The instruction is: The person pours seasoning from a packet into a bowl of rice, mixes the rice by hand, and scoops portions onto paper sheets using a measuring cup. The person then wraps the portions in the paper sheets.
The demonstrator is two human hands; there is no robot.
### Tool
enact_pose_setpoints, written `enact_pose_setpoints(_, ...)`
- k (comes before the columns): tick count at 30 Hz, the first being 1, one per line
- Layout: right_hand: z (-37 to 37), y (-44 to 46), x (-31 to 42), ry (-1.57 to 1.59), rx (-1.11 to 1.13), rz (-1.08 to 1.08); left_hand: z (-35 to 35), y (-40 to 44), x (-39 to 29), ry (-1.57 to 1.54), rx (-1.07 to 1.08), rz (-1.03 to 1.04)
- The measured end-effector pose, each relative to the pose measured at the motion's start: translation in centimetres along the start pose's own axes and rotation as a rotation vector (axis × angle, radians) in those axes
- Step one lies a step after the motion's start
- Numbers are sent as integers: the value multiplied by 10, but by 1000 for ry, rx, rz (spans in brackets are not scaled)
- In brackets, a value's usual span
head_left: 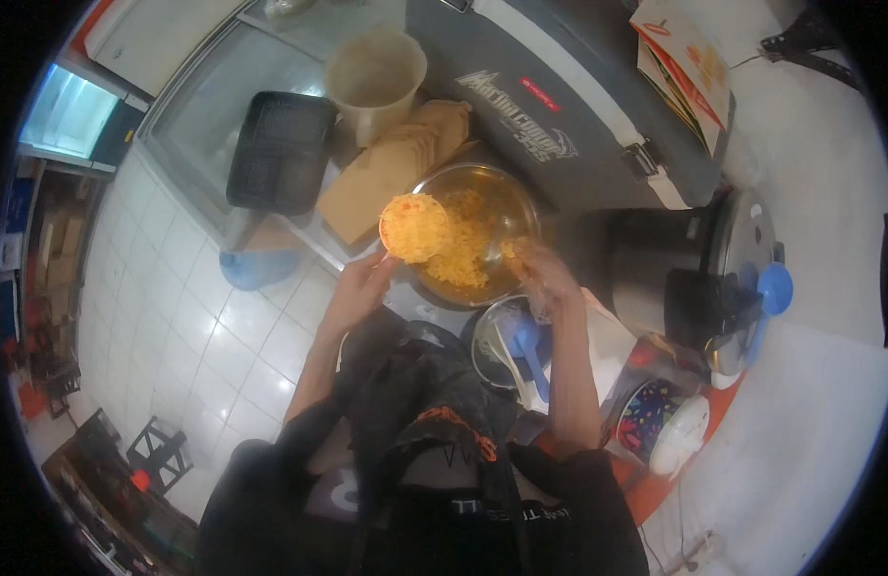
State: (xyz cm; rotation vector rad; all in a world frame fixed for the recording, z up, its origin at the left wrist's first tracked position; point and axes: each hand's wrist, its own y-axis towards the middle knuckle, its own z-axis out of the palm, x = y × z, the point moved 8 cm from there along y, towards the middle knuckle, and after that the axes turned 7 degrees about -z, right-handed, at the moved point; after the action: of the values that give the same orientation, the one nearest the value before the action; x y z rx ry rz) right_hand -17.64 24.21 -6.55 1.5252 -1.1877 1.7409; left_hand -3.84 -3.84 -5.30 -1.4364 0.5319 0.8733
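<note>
My left hand (pixel 365 280) is closed on a small round cup (pixel 384 228) heaped with yellow rice, held over the left rim of a metal mixing bowl (pixel 528 206). Loose yellow rice (pixel 463 252) with orange bits lies in the bowl. At the bowl's right side, my right hand (pixel 545 274) has its fingers curled, with a small clump of yellow rice at the fingertips. It is slightly blurred and seems to wear a clear plastic glove. Below it, a blue spoon (pixel 530 357) lies in a round container (pixel 484 350).
Brown paper food boxes (pixel 377 182), a black tray (pixel 281 154) and a beige pitcher (pixel 375 82) stand behind the bowl on the left. A large grey cooler box (pixel 521 86) borders the back. To the right is a rice cooker (pixel 689 264) with a blue ladle (pixel 775 290).
</note>
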Motion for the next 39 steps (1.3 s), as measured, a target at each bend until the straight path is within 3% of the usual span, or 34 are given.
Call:
enact_pose_setpoints(1,-2,-11,3,180,-168,133,1,0,0,4,5,1)
enact_pose_setpoints(2,-2,-16,3,184,-174,130,1,1,-1,13,1,1)
enact_pose_setpoints(3,0,-18,24,-172,-117,-113,1,1,-2,25,-2,-1)
enact_pose_setpoints(5,9,-30,41,-524,-75,-347,2,2,0,30,25,-22)
enact_pose_setpoints(6,1,-32,23,-17,-208,-117,3,3,1,26,47,-40)
enact_pose_setpoints(8,2,-50,8,505,-357,106,6,4,-1,29,50,-59)
enact_pose_setpoints(10,10,-72,31,862,-394,135,11,7,-1,40,67,-80)
enact_pose_setpoints(13,3,-100,52,792,-397,20,17,14,-4,71,90,-70)
enact_pose_setpoints(18,3,-155,80,1068,-439,-311,26,16,-5,135,120,-29)
enact_pose_setpoints(25,-2,-190,65,1183,-620,-186,32,18,-9,212,119,3)
enact_pose_setpoints(28,-8,-204,61,1115,-585,-265,32,14,-9,200,103,9)
enact_pose_setpoints(31,-18,-237,56,1238,-642,-377,37,13,-9,201,91,6)
enact_pose_setpoints(32,-32,-262,39,1126,-824,-439,37,13,-8,210,86,5)
enact_pose_setpoints(35,-58,-350,30,1040,-986,-783,38,19,-3,208,64,-14)
enact_pose_setpoints(37,-70,-427,-16,1171,-1138,-748,47,20,-8,276,91,-6)
enact_pose_setpoints(39,-72,-504,-25,848,-1675,-673,53,30,2,265,167,-14)
